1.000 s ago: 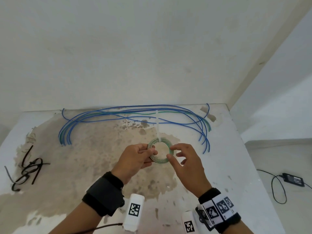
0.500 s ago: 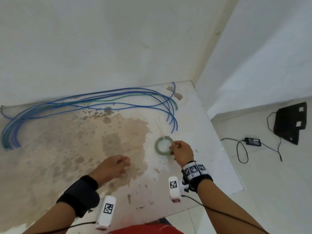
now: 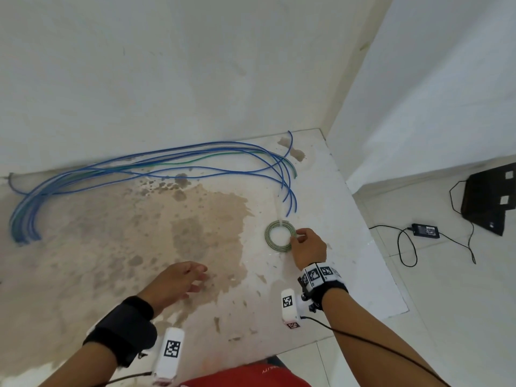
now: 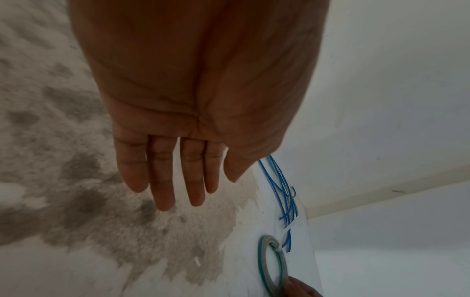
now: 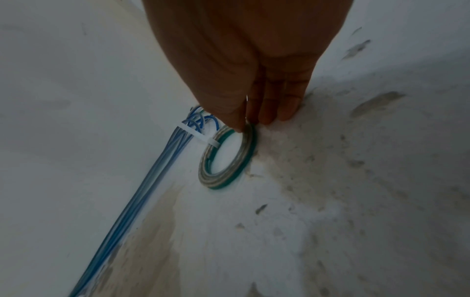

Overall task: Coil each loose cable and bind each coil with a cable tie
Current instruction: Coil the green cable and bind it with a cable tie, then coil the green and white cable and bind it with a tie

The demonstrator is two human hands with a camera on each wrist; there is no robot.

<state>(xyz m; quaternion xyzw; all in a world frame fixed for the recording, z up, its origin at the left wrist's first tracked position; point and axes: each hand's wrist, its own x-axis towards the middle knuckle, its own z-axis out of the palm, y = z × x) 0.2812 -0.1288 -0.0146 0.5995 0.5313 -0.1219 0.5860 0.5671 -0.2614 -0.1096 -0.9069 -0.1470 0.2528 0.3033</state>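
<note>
Green-and-grey coil (image 3: 279,236) bound by white cable tie (image 5: 201,138), lay flat on stained table (image 3: 349,219) near blue cables (image 3: 167,163), pinched at its rim by right hand (image 3: 310,248), left hand (image 3: 174,283) hovered relaxed, fingers straight, empty

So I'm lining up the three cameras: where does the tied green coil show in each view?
Head: the green coil lies right of centre, at the right hand.
Left wrist: bottom right, below the left hand.
Right wrist: centre, under the thumb.
Shared landmark: the white cable tie on the coil, pointing at the blue cables.
</note>
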